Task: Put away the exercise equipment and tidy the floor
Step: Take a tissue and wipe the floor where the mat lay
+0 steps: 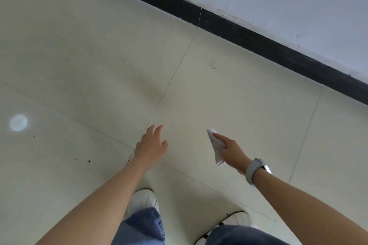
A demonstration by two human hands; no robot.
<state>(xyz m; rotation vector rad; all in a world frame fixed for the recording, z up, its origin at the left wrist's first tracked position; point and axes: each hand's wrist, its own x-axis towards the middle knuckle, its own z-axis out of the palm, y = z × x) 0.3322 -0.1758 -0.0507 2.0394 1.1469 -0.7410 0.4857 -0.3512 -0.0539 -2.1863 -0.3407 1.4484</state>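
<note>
Right hand [232,150] at about 4 o'clock from center, holding a white cloth [216,148] with fingers wrapped around it, above the pale tiled floor [99,55]. Left hand [152,145] hangs at 6 o'clock, fingers loose and spread, holding nothing. White shoes [144,199] below, black baseboard [249,36] toward 1 o'clock.

The light is soft and even, rather dim, with a pale grey-green cast. On the tiled floor [79,49] a small round bright spot of glare [18,122] lies near its left edge. Shadows are weak; only a faint one shows on the tiles ahead of the hands. The whole picture is slightly soft. The black skirting board [239,30] runs tilted, and the forearms look stretched at the bottom corners.
</note>
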